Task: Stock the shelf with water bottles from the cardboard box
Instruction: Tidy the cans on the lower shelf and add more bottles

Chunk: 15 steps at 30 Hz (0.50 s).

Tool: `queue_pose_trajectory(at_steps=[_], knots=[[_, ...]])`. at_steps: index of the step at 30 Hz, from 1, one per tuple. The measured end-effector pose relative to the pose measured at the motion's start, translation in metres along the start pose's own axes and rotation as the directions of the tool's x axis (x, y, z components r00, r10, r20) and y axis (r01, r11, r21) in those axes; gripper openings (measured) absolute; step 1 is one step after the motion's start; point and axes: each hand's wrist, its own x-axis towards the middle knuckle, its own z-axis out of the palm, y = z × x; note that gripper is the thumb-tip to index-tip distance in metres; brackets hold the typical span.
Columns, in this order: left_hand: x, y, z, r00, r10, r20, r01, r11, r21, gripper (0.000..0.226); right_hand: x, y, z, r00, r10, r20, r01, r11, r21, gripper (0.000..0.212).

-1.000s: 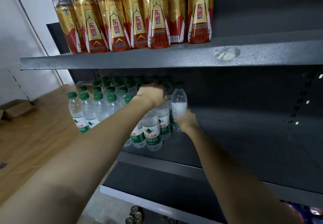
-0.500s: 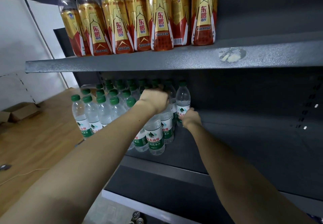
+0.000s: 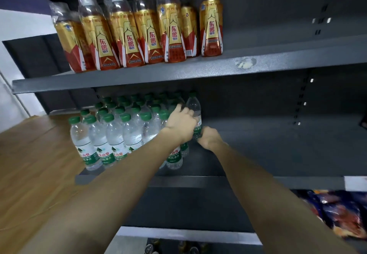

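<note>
Gripping water bottle [image 3: 194, 108], both hands [image 3: 181, 123]

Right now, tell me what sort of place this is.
Probably a small shop or stockroom: dark metal shelving, rows of water bottles below identical gold-labelled drink bottles, and packaged snacks lower right.

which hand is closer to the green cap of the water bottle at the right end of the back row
Left. The left hand reaches the upper body of that water bottle, just below its green cap. The right hand sits lower, at the bottle's base near the label.
</note>
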Motion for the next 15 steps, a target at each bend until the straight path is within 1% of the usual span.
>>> queue_pose_trajectory(at_steps=[3, 5, 8, 10, 13, 15], knots=[[-0.017, 0.016, 0.000, 0.999, 0.038, 0.014, -0.036, 0.992, -0.118, 0.042, -0.031, 0.010, -0.008, 0.999, 0.034, -0.008, -0.035, 0.998, -0.059, 0.035], [-0.029, 0.027, 0.000, 0.998, 0.060, 0.018, -0.055, 0.979, -0.196, 0.040, -0.055, 0.020, -0.015, 0.996, 0.074, -0.045, -0.077, 0.995, -0.067, 0.034], [-0.046, 0.047, 0.001, 0.996, 0.088, 0.003, -0.083, 0.950, -0.300, 0.039, -0.098, 0.036, -0.029, 0.988, 0.114, -0.108, -0.124, 0.988, -0.094, 0.021], [-0.054, 0.065, 0.001, 0.991, 0.129, -0.023, -0.129, 0.929, -0.346, 0.038, -0.129, 0.048, -0.039, 0.979, 0.156, -0.130, -0.171, 0.979, -0.108, 0.010], [-0.063, 0.099, -0.001, 0.979, 0.196, -0.054, -0.201, 0.890, -0.409, 0.035, -0.175, 0.073, -0.046, 0.962, 0.233, -0.144, -0.253, 0.958, -0.135, 0.012], [-0.071, 0.126, -0.003, 0.970, 0.240, -0.050, -0.236, 0.860, -0.453, 0.033, -0.205, 0.092, -0.046, 0.954, 0.269, -0.132, -0.289, 0.944, -0.161, 0.019]])
